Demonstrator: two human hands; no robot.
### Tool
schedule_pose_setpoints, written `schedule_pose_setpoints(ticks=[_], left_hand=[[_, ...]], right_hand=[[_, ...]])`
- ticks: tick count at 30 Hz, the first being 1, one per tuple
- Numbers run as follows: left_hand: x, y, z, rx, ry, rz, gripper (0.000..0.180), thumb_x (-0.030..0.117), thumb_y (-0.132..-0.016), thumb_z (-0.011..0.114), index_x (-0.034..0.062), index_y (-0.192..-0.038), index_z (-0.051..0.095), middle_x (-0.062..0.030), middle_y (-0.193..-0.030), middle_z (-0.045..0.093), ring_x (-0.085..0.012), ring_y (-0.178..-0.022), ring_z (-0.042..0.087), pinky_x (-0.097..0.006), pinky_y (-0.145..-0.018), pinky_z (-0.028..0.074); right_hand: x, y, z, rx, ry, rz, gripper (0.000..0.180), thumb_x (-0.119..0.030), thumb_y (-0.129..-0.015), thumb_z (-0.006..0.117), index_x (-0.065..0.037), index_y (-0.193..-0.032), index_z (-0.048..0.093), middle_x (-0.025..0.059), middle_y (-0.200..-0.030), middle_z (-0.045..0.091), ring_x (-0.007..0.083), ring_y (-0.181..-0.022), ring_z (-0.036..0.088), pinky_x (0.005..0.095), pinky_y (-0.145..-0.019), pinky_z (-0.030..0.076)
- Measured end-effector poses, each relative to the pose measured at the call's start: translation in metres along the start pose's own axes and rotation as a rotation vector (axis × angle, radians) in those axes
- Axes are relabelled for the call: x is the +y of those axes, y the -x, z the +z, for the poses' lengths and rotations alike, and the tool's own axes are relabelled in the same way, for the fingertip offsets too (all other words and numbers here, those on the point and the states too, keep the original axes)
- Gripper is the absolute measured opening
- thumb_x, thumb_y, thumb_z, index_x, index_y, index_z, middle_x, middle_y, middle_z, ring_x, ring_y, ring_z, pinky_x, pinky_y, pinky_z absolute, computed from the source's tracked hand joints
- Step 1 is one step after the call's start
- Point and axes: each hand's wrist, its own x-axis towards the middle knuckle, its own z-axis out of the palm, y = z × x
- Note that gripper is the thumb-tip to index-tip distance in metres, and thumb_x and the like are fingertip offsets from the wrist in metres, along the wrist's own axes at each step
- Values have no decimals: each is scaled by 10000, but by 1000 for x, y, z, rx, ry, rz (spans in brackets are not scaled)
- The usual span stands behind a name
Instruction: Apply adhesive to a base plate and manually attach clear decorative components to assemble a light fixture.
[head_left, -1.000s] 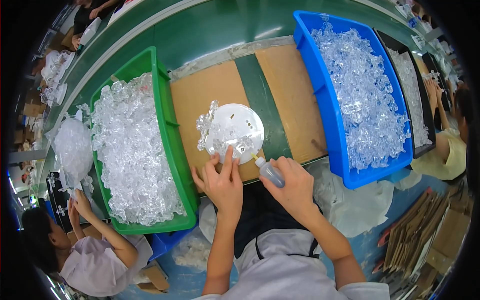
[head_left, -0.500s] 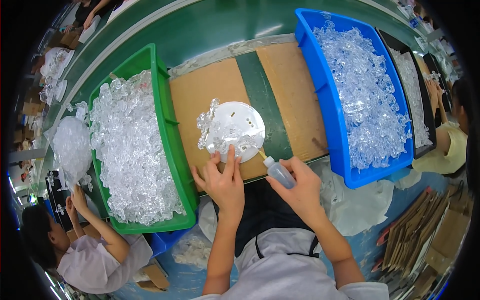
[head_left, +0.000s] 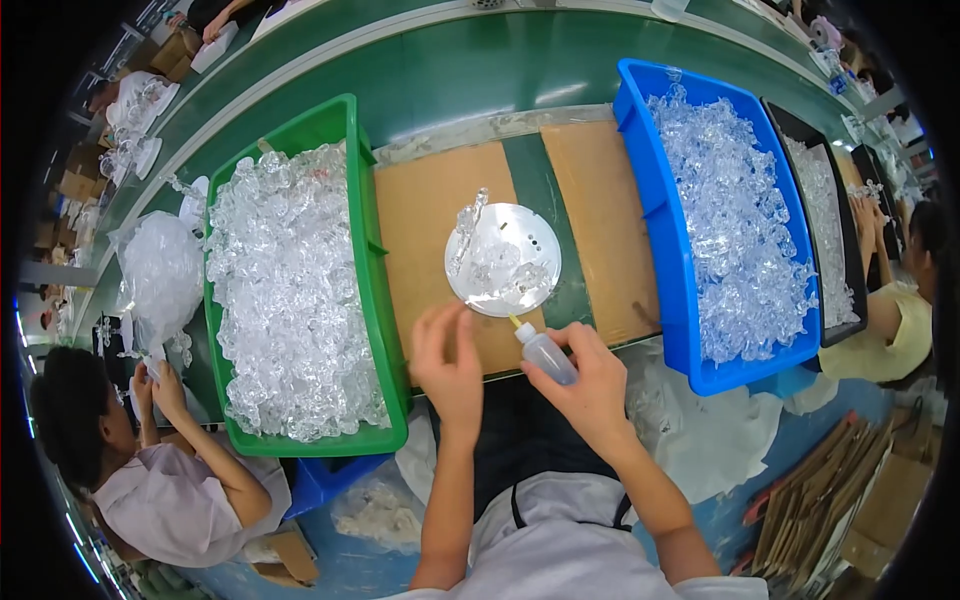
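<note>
A round white disc (head_left: 492, 222) with small holes lies on the cardboard ahead of me. Clear plastic pieces (head_left: 524, 280) sit across its near part, and another clear piece (head_left: 468, 232) stands along its left edge. My right hand (head_left: 588, 388) is closed round a small translucent squeeze bottle (head_left: 548, 358). The bottle's thin yellowish tip points up toward the disc's near rim; whether it touches is too small to tell. My left hand (head_left: 446, 365) is just short of the disc, blurred at the fingertips, with its fingers apart and nothing visible in them.
A green bin (head_left: 372, 330) of clear plastic parts stands at left, a blue bin (head_left: 668, 250) of similar parts at right. Beyond the blue one is a black tray (head_left: 850, 255). Co-workers sit on both sides. A green bench surface (head_left: 450, 85) runs behind the cardboard (head_left: 415, 200).
My left hand has drawn back from the clear pieces on the disc toward me. The right hand still holds the bottle near the rim. The whole view has shifted slightly.
</note>
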Motion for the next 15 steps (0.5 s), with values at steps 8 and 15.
schedule_pose_setpoints(ticks=[8, 15], left_hand=[[-12, -38, 12, -181, -77, 112, 286, 93, -758, 711, 66, -1041, 674, -40, -743, 442, -163, -717, 457, -287, -656, 392], [-10, -39, 11, -199, -33, 22, 302, 116, -755, 721, 118, -1056, 692, -9, -692, 380, -127, -670, 401, -257, -600, 353]], right_hand=[[-4, -12, 15, -23, 113, -32, 311, -268, -696, 736, -81, -863, 552, 64, -831, 505, 263, -651, 570, 365, -540, 463], [-5, -14, 19, -24, 100, -33, 324, -258, -694, 741, -59, -858, 545, 70, -811, 498, 263, -651, 572, 365, -538, 466]])
